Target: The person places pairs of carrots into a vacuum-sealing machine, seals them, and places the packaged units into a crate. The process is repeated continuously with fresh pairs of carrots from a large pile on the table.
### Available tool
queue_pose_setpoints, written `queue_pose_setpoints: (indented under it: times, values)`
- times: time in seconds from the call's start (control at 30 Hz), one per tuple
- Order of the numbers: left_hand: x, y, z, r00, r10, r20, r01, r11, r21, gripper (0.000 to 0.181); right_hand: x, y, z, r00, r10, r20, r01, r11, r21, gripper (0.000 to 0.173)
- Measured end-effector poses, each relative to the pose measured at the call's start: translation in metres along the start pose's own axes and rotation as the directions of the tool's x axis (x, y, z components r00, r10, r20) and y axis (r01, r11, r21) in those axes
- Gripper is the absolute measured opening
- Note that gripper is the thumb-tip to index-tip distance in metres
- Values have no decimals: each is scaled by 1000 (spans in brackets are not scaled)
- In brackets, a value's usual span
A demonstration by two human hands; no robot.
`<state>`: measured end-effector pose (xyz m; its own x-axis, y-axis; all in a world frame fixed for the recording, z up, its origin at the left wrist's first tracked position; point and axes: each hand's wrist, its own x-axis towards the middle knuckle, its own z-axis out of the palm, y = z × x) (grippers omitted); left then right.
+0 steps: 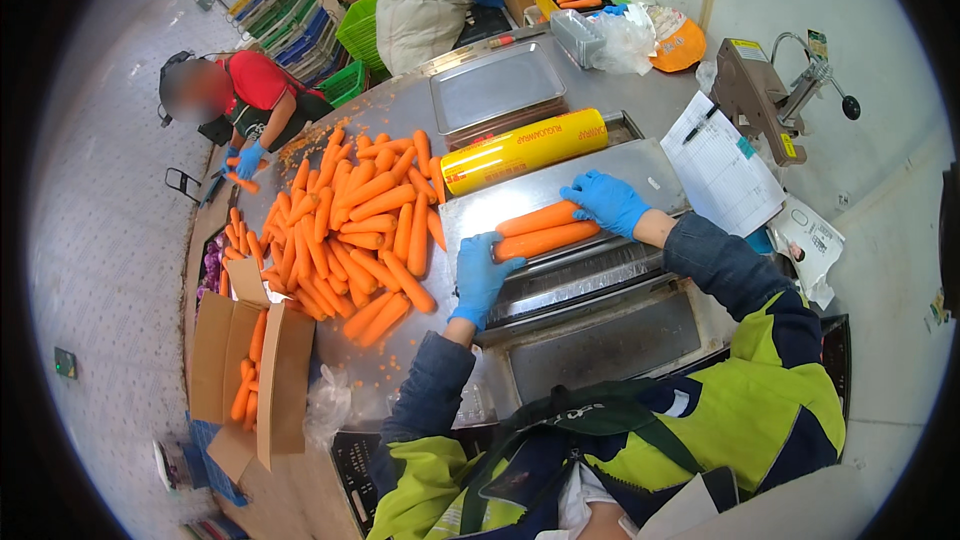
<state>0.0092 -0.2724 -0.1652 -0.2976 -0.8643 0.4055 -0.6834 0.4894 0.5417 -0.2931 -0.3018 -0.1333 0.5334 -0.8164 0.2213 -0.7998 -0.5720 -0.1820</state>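
Two carrots [546, 229] lie side by side on the metal top of a film wrapping machine [480, 211]. My left hand [480, 277], in a blue glove, holds their left ends. Around their right ends are the gloved fingers of my right hand [606, 202]. Just beyond them rests a yellow roll of wrapping film [525, 150]. A strip of clear film [577, 289] shows along the machine's near side. To the left a large heap of carrots [352, 217] covers part of the metal table [405, 382].
A co-worker [262, 94] in blue gloves holds carrots across the table. An open cardboard box [289, 382] with carrots stands at the left. Metal trays [499, 86] are stacked behind the film roll. Papers with a pen [720, 165] and a lever device [765, 101] are at the right.
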Motion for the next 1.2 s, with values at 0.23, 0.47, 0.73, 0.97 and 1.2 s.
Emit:
queue_pose_setpoints:
  times: [0.23, 0.47, 0.73, 0.97, 1.2]
  values:
    - [6, -3, -8, 992, 54, 112, -60, 997, 48, 42, 6, 4, 0, 986, -162, 37, 166, 975, -145, 49]
    - [5, -16, -15, 939, 316, 132, -343, 868, 360, 16, -7, 16, 8, 975, -219, -27, 220, 975, 38, 57]
    - [-5, 0, -12, 994, 111, 8, -111, 987, 115, 40, -15, -10, -7, 965, 169, 202, -260, 733, 629, 37]
    - [11, -5, -24, 968, 206, 141, -228, 959, 169, 37, -8, -20, -27, 870, 334, 362, -478, 394, 785, 45]
    - [-10, -9, -49, 978, 208, -10, -199, 946, 254, 24, -39, 24, -20, 994, 104, 37, -100, 701, 706, 27]
